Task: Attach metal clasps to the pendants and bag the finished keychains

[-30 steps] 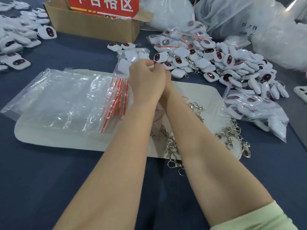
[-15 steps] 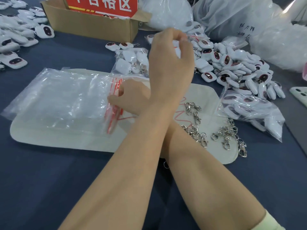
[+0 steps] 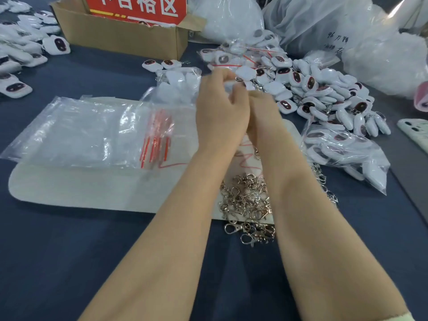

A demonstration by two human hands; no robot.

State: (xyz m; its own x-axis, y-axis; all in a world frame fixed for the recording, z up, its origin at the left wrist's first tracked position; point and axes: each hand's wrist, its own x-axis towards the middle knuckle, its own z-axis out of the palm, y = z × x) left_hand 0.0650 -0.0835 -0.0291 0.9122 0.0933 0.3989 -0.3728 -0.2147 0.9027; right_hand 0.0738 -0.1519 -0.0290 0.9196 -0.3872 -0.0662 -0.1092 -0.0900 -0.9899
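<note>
Head view: left hand (image 3: 220,114) and right hand (image 3: 262,110) pinch a white pendant (image 3: 232,85), twelve o'clock from the clasps (image 3: 245,200); hold it steady.

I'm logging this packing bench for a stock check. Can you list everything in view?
cardboard box: one, brown, far centre, red sign inside.
loose pendants: many, white with dark faces, heap on the right, more far left.
bagged pendants: two clear bags, one right, one behind the hands.
empty zip bags: a stack, clear with red seals, left on the mat.
mat: one, white, under the bags and clasps.
metal clasps: a pile, silver, at the mat's near edge.
large sacks: several, translucent white, far right.
phone: one, pale, right edge.
tablecloth: dark blue.
held piece: one, white, blurred, pinched between both hands.
left hand, right hand: together above the mat.
</note>
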